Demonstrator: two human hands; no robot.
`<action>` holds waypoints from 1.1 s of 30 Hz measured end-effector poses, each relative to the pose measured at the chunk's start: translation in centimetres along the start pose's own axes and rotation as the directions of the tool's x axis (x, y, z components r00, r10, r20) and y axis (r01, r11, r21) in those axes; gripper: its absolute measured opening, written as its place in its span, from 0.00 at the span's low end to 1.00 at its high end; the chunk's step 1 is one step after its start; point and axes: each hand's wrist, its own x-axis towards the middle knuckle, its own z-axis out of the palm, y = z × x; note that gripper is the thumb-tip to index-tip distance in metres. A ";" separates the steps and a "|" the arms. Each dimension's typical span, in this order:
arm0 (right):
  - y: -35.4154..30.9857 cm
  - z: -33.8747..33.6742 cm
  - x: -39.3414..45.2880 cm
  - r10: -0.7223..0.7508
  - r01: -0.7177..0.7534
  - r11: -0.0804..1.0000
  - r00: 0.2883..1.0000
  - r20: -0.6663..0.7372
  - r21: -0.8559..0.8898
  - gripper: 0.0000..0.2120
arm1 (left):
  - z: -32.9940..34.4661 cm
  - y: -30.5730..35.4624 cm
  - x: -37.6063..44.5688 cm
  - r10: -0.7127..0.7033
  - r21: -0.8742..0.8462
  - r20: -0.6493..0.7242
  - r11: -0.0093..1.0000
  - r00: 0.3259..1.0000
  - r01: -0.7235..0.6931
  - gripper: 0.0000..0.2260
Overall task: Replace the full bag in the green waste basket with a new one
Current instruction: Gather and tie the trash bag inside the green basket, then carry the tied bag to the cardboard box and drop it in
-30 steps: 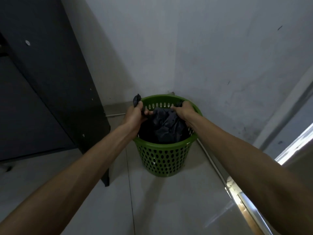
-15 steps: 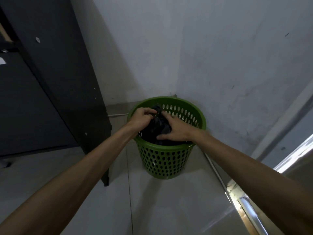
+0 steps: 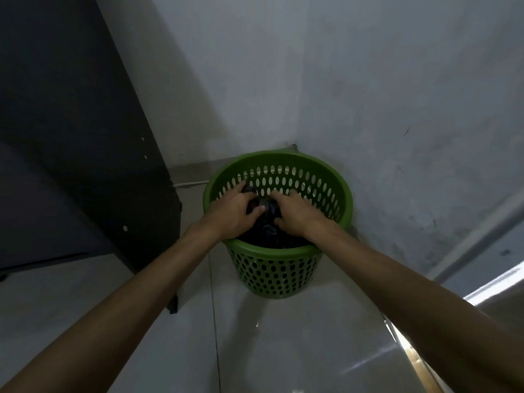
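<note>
A green perforated waste basket stands on the floor in the corner of the room. Inside it sits a black bag, its top bunched together at the middle. My left hand grips the bunched plastic from the left. From the right, my right hand grips the same bunch, fingers curled into it. Both hands are inside the basket's rim, close together. The lower part of the bag is hidden by the basket wall and my hands.
A dark cabinet stands at the left, its corner close to the basket. Grey walls meet right behind the basket. The tiled floor lies in front, and a bright door threshold runs at the lower right.
My hands were apart at the bag's edges on the rim, then came together at the basket's middle, gathering the bag's top. The view has moved closer and more overhead.
</note>
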 end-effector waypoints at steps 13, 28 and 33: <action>-3.4 -16.9 -2.3 0.012 0.010 0.990 0.988 -0.153 0.139 0.19 | -12.4 8.1 0.5 -0.183 -0.463 -0.174 0.882 0.968 0.084 0.26; -20.5 -62.3 -16.0 -0.151 0.132 0.964 0.986 0.069 0.230 0.20 | -57.9 26.7 -10.5 -0.327 -0.652 -0.059 0.728 0.943 0.211 0.33; -27.6 -69.6 -19.5 -0.323 0.301 0.914 0.945 0.041 0.272 0.20 | -65.9 28.3 -19.6 -0.463 -0.672 -0.290 0.721 0.837 0.166 0.37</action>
